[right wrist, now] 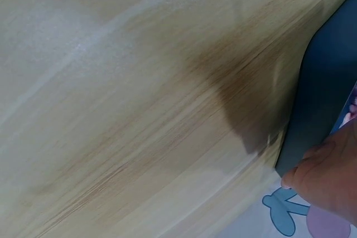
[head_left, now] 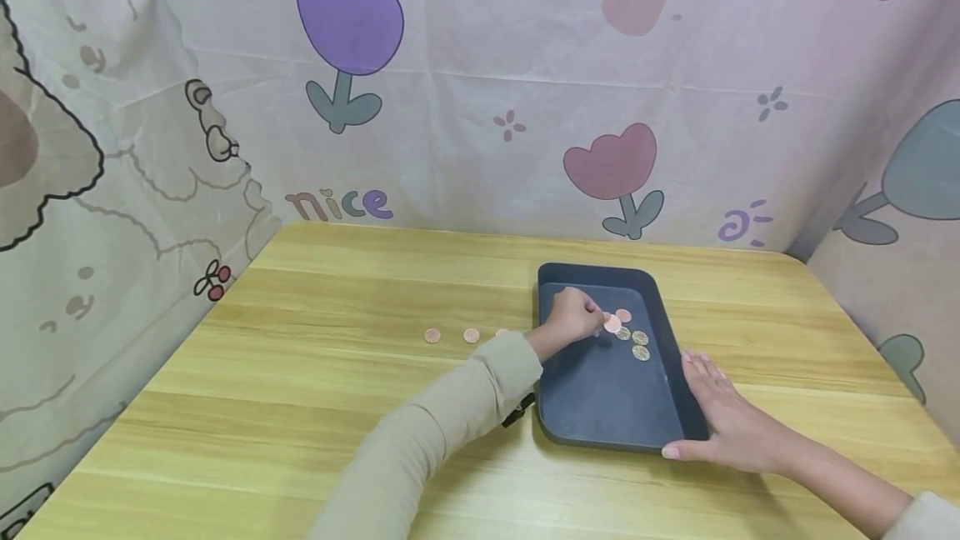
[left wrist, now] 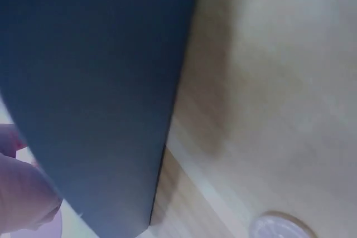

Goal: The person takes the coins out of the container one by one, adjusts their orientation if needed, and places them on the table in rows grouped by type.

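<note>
My left hand (head_left: 576, 315) reaches over the left wall into a dark grey tray (head_left: 600, 407), pinching a copper-coloured coin (head_left: 613, 324) at its fingertips. That coin overlaps another copper coin (head_left: 624, 316) in the head view. Several gold-coloured coins (head_left: 640, 338) lie close by on the tray floor. My right hand (head_left: 723, 419) rests against the tray's right wall (right wrist: 315, 110), fingers straight along it and thumb at the near corner. In the left wrist view, the tray's outer wall (left wrist: 100, 82) hides much of the left hand (left wrist: 25, 193).
Left of the tray, copper coins (head_left: 471, 336) lie in a row on the wooden table (head_left: 300, 407); the left sleeve (head_left: 450, 407) partly covers the one nearest the tray. A printed cloth (head_left: 480, 40) hangs behind the table and along its sides.
</note>
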`<state>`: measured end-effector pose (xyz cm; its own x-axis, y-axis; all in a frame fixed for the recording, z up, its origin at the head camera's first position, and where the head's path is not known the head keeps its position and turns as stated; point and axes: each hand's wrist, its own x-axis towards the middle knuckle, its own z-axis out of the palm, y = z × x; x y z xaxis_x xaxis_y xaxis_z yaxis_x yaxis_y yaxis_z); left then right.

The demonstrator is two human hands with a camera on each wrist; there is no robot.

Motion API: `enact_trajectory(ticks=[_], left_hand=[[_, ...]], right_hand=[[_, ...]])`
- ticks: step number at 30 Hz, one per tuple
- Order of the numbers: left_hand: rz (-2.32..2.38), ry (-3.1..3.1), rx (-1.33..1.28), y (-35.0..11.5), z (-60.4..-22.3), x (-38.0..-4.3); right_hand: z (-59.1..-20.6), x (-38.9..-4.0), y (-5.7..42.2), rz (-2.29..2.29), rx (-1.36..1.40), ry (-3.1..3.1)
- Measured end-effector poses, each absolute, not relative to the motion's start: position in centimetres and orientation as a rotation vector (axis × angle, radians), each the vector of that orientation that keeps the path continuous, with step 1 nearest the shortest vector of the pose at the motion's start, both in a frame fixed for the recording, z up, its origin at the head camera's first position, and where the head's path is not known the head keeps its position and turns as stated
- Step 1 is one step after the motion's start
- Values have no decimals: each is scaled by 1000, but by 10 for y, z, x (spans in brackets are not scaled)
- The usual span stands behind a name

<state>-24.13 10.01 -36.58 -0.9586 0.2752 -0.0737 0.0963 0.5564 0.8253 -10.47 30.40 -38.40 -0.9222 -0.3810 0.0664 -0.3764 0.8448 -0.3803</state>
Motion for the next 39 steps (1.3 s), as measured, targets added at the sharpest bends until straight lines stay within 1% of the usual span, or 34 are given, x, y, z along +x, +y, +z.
enact_trajectory(ticks=[5, 14, 24, 39], left_hand=[[1477, 2554, 401, 90, -365, -237], [1614, 2496, 483, 65, -357, -230], [1662, 2451, 465, 35, -349, -222], [1726, 2391, 285, -15, -361, -208]], right_hand=[[-384, -105, 304, -604, -612, 3005], [-384, -105, 305, -592, -626, 3020], [-384, -105, 304, -602, -620, 3016], [-383, -105, 303, -611, -596, 2997]])
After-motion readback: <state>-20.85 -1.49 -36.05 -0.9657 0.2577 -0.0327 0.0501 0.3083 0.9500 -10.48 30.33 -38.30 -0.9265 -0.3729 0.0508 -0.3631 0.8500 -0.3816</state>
